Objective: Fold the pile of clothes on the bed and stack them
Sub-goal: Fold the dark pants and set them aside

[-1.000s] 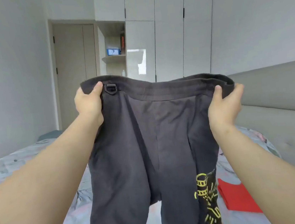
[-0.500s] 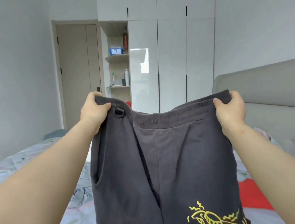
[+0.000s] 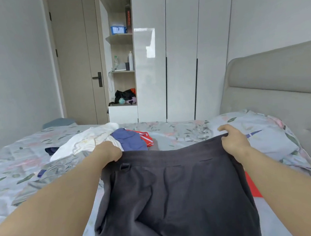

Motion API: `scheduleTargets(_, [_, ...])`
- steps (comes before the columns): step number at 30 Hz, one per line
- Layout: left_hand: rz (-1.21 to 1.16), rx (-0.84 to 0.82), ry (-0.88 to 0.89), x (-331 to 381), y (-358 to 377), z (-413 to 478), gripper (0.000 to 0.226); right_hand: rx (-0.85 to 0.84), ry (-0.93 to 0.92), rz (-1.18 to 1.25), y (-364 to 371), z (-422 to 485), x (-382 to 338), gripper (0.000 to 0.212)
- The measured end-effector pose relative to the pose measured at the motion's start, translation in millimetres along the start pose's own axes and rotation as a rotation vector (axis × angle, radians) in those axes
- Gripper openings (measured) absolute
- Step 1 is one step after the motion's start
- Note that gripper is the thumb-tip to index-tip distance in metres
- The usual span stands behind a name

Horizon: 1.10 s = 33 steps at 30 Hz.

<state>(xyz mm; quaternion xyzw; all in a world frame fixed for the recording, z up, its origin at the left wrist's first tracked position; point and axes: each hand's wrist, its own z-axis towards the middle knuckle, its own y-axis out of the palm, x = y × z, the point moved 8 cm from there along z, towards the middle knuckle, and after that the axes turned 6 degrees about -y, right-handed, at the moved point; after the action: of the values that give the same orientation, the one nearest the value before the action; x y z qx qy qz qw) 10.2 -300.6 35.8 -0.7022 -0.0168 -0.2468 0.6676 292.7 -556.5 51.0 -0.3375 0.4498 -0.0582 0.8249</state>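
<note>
Left hand (image 3: pixel 109 152) and right hand (image 3: pixel 233 140) each gripping a waistband corner of dark grey shorts (image 3: pixel 172 194), shorts spread low over floral bed (image 3: pixel 10 171), unfolded clothes pile (image 3: pixel 102 139) just beyond left hand, red garment (image 3: pixel 254 187) beside shorts under right forearm

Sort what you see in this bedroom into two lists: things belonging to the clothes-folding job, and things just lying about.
Job: dark shorts, gripped at the waistband by the left hand and right hand; pile of clothes, white, blue and red; red garment partly behind the shorts; bed.

Lying about: door; wardrobe; white bottle; blue box; dark bag; headboard.
</note>
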Motion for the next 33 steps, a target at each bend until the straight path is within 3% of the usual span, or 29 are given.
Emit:
scheduleTargets(4, [0.173,-0.139,0.051,-2.9,34.6,-2.3,0.047,-0.214,-0.003,-0.099,29.6,-6.5,8.3,0.037])
scheduleTargets(9, [0.308,-0.340,0.141,-4.6,89.6,-18.3,0.064,-0.448,-0.009,-0.334,61.9,-26.2,26.2,0.016])
scheduleTargets(14, [0.382,-0.385,0.209,-19.4,139.4,-31.9,0.044,-0.694,-0.012,-0.567,94.9,-62.8,54.2,0.033])
scheduleTargets(18, [0.350,-0.383,0.207,-29.7,169.2,-33.3,0.048,-0.839,0.049,-0.638,121.1,-90.4,88.2,0.048])
scheduleTargets(23, [0.119,-0.415,0.295,-7.3,182.5,-35.1,0.068,-0.773,0.095,-0.596,139.2,-92.0,93.8,0.050])
scheduleTargets(27, [-0.011,-0.331,0.487,18.5,185.3,-40.6,0.031,-0.725,-0.012,-0.457,158.7,-88.5,80.4,0.062])
scheduleTargets(29, [0.034,-0.294,0.557,22.0,185.4,-41.1,0.014,-0.676,-0.126,-0.422,163.4,-87.7,71.4,0.038])
scheduleTargets(33, [0.171,-0.307,0.541,13.3,189.5,-35.3,0.018,-0.606,-0.286,-0.385,165.1,-88.4,61.3,0.011])
